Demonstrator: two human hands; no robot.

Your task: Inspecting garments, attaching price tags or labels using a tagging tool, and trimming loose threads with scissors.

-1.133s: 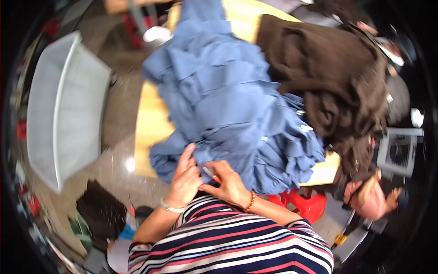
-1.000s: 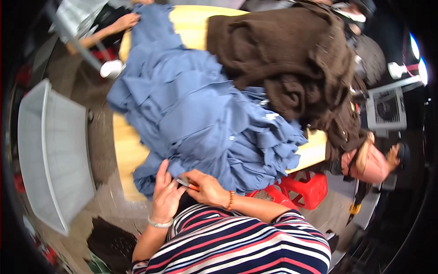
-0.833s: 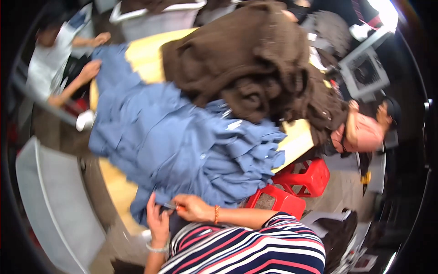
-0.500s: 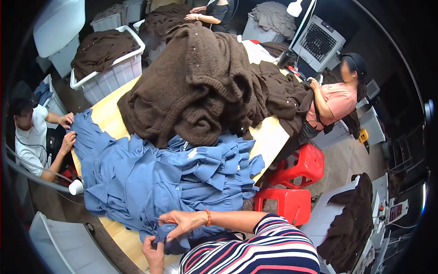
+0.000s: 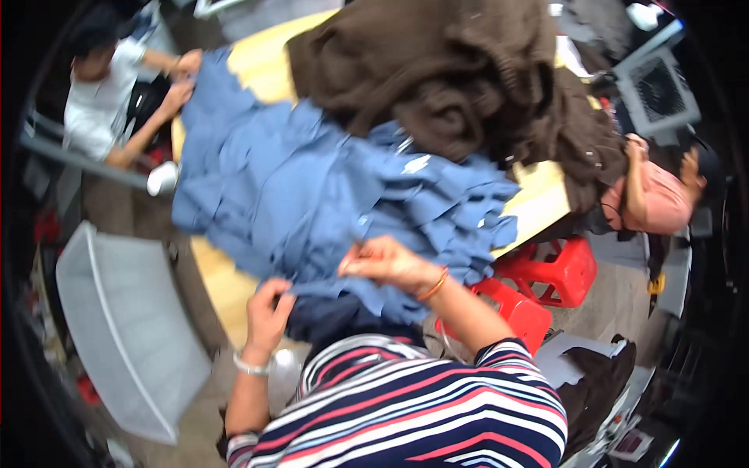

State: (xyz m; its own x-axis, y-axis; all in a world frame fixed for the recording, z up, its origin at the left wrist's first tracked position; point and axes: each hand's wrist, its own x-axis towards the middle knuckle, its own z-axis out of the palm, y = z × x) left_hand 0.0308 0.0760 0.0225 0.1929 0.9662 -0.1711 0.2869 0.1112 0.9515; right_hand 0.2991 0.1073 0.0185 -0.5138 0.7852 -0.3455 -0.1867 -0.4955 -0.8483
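Note:
A heap of blue garments (image 5: 304, 171) spreads over the near part of the pale wooden table (image 5: 221, 285). My left hand (image 5: 268, 316) pinches the edge of a blue garment (image 5: 328, 287) at the table's near side, thumb against fingers. To its right, above the cloth, my right hand (image 5: 386, 261) is closed with its fingers pointing left. Motion blurs what it holds: a small dark tip shows past the fingers, and the earlier frame shows an orange and thin metal tool there, like thread snips. The garment's lower part hangs over dark fabric at my lap.
A large brown knit pile (image 5: 429, 70) covers the table's far part. One person in white (image 5: 105, 101) handles the blue heap's far-left end; another in pink (image 5: 651, 191) sits at right. Red stools (image 5: 558, 273) stand right, a grey bin (image 5: 129, 327) left, a white cup-shaped object (image 5: 162, 179) at the table's edge.
The view has shifted, so the table sits higher in the picture. My hands have moved apart, the right one away from the left along the cloth, while the left keeps its pinch.

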